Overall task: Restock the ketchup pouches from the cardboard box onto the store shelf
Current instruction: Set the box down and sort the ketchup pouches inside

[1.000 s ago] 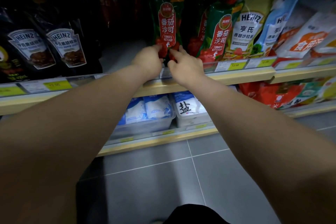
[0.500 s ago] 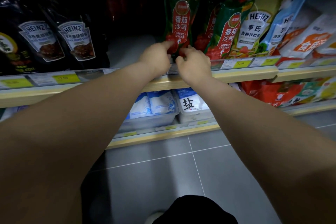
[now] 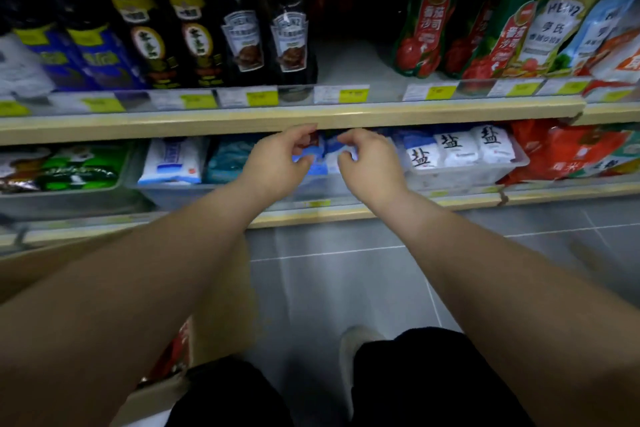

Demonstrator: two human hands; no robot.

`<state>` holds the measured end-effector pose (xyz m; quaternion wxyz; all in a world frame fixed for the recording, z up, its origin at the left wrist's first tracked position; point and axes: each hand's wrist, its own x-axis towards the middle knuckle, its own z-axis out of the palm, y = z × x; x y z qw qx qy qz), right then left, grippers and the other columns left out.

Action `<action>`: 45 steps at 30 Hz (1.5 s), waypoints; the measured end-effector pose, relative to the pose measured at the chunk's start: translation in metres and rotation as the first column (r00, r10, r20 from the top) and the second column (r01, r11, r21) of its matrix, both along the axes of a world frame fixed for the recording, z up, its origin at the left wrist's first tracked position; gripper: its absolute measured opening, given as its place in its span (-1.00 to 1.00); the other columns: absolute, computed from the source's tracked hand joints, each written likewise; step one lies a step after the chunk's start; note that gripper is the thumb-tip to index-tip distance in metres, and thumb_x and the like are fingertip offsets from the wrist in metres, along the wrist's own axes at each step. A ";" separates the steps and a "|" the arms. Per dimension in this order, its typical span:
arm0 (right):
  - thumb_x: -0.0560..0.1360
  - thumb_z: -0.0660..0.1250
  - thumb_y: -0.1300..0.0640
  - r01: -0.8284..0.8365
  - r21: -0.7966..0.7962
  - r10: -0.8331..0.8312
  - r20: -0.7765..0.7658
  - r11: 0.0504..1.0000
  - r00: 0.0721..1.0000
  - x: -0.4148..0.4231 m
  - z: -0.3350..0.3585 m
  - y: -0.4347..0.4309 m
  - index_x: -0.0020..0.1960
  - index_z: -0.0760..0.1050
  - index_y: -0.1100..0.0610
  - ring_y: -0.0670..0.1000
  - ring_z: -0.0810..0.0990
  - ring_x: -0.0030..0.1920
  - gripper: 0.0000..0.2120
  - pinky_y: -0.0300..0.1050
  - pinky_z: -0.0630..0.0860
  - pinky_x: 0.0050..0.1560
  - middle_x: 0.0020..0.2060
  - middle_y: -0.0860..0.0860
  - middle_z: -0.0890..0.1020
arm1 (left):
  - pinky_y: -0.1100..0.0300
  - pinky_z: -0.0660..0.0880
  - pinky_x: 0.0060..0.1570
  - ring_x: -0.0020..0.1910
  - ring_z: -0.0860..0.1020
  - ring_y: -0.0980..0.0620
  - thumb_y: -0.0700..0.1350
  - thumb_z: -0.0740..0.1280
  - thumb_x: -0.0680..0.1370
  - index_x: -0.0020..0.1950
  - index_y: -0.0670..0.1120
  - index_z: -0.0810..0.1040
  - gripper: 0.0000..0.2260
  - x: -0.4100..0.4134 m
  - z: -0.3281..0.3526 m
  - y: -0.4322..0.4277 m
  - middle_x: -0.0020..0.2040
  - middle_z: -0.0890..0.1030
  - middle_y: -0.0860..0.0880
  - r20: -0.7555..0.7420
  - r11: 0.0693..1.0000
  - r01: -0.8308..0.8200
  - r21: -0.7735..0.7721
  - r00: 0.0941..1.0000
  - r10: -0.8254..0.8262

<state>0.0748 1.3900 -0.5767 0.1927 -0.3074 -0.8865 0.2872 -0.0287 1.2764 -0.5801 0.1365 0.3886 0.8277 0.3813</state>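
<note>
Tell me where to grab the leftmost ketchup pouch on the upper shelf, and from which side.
Grip the leftmost ketchup pouch across its upper half, coming from the front and left. It stands upright, its base sits behind the clear price rail, a neighbouring pouch crowds its right edge, and bare shelf lies open on its left.

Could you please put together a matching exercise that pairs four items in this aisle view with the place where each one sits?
Things:
1. ketchup pouches
2. white salt bags
3. cardboard box
4. dark Heinz bottles

Places:
A. on the floor, at the left
B. upper shelf, right side
C. upper shelf, middle
D. lower shelf, towards the right

Pairs: 1-B, 2-D, 3-A, 4-C.
</note>
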 end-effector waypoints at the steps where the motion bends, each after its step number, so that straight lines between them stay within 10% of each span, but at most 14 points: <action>1: 0.44 0.24 0.23 -0.017 -0.024 0.018 0.014 1.000 1.000 -0.004 -0.004 -0.021 0.14 0.55 0.15 0.14 0.51 0.14 -0.70 -0.01 0.41 0.19 0.09 0.11 0.62 | 0.10 0.46 0.21 0.11 0.57 -0.05 -0.22 0.33 0.50 0.37 -0.07 0.40 -0.56 -0.002 -0.006 -0.022 0.23 0.57 -0.10 -0.001 1.000 -0.012 -0.017 1.000 0.012; 17: 0.47 0.29 0.24 -0.185 -0.627 0.413 0.238 0.756 0.879 -0.061 -0.133 -0.290 0.08 0.52 0.15 0.09 0.56 0.01 -0.80 -0.07 0.50 0.06 -0.08 0.03 0.55 | 0.29 0.47 -0.22 -0.17 0.53 0.10 -0.16 0.32 0.51 0.30 -0.07 0.45 -0.65 -0.019 -0.144 -0.314 0.13 0.60 -0.09 0.183 0.828 -0.359 -0.430 0.864 0.470; 23: 0.49 0.27 0.17 -0.031 -0.723 0.482 0.427 0.690 0.765 -0.073 -0.196 -0.341 -0.18 0.50 0.13 0.09 0.52 -0.18 -0.91 -0.01 0.51 -0.08 -0.30 0.05 0.53 | 0.21 0.39 -0.05 0.09 0.56 -0.14 -0.05 0.25 0.54 0.14 -0.12 0.59 -0.74 -0.013 -0.206 -0.362 0.10 0.63 -0.17 0.223 0.718 -0.298 -0.629 0.816 0.533; 28: 0.53 0.22 0.15 0.173 -0.796 0.463 0.496 0.579 0.734 -0.086 -0.244 -0.363 0.26 0.43 0.19 0.13 0.51 0.14 -0.69 0.02 0.47 0.22 0.17 0.13 0.55 | 0.14 0.38 0.17 0.24 0.47 -0.13 0.03 0.19 0.58 0.36 -0.13 0.40 -0.60 -0.022 -0.236 -0.363 0.30 0.49 -0.18 0.303 0.663 -0.105 -0.741 0.829 0.470; 33: 0.55 0.22 0.15 0.262 -0.783 0.418 0.545 0.564 0.727 -0.099 -0.276 -0.373 0.30 0.39 0.18 0.14 0.50 0.17 -0.67 0.03 0.45 0.24 0.22 0.13 0.52 | 0.12 0.32 0.26 0.32 0.39 -0.15 -0.02 0.21 0.58 0.46 -0.13 0.22 -0.52 -0.035 -0.261 -0.362 0.40 0.36 -0.18 0.453 0.676 0.007 -0.737 0.748 0.485; 41: 0.54 0.27 0.21 0.339 -0.830 0.370 0.514 0.443 0.774 -0.107 -0.285 -0.364 0.28 0.38 0.24 0.01 0.48 -0.11 -0.67 -0.11 0.44 -0.06 0.01 0.08 0.54 | 0.03 0.47 -0.02 -0.09 0.51 -0.09 -0.23 0.15 0.59 0.36 -0.13 0.34 -0.67 -0.040 -0.279 -0.365 -0.11 0.51 -0.16 0.667 0.712 -0.242 -0.659 0.251 0.702; 45: 0.49 0.34 0.20 0.310 -0.838 0.429 0.507 0.450 0.748 -0.106 -0.288 -0.369 0.26 0.42 0.22 0.05 0.57 -0.07 -0.64 -0.14 0.47 -0.14 0.12 0.12 0.60 | 0.05 0.48 0.01 0.06 0.53 -0.15 -0.12 0.10 0.63 0.44 -0.10 0.29 -0.63 -0.037 -0.276 -0.361 0.23 0.51 -0.23 0.746 0.753 -0.247 -0.610 0.144 0.651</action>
